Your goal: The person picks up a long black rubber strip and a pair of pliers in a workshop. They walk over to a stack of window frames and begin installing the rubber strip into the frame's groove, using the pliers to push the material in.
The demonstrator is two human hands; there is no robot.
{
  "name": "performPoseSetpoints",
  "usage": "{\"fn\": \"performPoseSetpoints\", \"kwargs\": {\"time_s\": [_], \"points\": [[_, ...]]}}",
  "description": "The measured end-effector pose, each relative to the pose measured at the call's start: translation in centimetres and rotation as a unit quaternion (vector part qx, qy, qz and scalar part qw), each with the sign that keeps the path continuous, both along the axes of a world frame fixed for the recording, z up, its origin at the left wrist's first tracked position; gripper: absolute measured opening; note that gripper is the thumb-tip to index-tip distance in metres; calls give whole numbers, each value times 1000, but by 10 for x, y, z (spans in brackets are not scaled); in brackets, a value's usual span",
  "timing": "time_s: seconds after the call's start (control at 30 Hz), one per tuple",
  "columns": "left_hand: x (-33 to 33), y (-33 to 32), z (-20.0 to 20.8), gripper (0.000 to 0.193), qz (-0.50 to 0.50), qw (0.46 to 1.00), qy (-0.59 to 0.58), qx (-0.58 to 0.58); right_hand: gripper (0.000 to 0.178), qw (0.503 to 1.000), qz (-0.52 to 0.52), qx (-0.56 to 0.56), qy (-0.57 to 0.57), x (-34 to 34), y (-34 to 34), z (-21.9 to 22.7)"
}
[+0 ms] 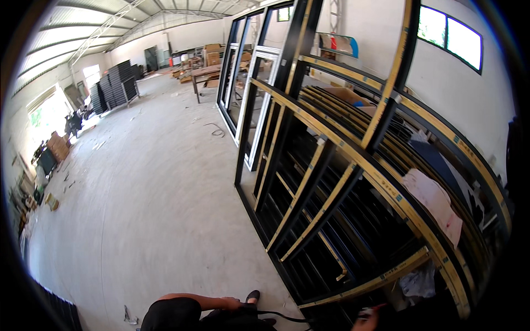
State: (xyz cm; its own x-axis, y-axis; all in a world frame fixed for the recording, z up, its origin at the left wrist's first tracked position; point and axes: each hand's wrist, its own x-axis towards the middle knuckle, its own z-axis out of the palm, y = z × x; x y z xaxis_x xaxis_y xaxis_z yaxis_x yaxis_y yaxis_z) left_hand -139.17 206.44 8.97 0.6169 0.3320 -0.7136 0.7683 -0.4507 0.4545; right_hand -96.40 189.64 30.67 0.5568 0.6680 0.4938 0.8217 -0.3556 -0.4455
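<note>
My left hand [232,303] is low in front of my dark clothing, its fingers curled closed. A black cable [281,316] runs from beside it toward the right, seemingly held in it, though the grip blends into the dark clothes. At the lower edge, partly cut off, my right hand [365,322] closes around a small red and silver object [369,312] whose kind is unclear. That hand is close to the bottom rail of a large black metal frame [331,140] with yellow-printed tape along its bars. The frame leans upright on my right.
Behind the frame are stacked black profiles [337,118] and a pinkish cloth [433,198]. Further on stand a white-edged window frame [259,110] and a brown table [205,71]. Stacked dark panels [116,85] and cartons [57,146] line the left. Grey concrete floor [149,182] stretches ahead.
</note>
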Motion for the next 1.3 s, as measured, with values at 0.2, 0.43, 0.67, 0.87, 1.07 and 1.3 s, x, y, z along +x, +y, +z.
{"fn": "performPoseSetpoints", "kwargs": {"time_s": [0.2, 0.43, 0.67, 0.87, 1.07, 1.3], "points": [[12, -2, 32, 35, 22, 998, 14, 56, 44, 822, 87, -429, 365, -107, -136, -276], [-32, 40, 57, 42, -9, 985, -2, -173, 43, 789, 121, -255, 546, -192, -139, -268], [-11, 70, 119, 48, -27, 895, 147, -421, 38, 810, 22, -401, 427, -214, -103, -229], [-5, 109, 93, 49, -109, 865, 205, -445, 45, 774, -38, -451, 442, -235, -79, -222], [-17, 136, 82, 49, -77, 854, 169, -486, 47, 760, -76, -384, 518, -257, -84, -182], [-11, 151, 56, 43, -165, 811, 264, -496, 34, 724, -134, -229, 637, -319, -128, -133]]}}
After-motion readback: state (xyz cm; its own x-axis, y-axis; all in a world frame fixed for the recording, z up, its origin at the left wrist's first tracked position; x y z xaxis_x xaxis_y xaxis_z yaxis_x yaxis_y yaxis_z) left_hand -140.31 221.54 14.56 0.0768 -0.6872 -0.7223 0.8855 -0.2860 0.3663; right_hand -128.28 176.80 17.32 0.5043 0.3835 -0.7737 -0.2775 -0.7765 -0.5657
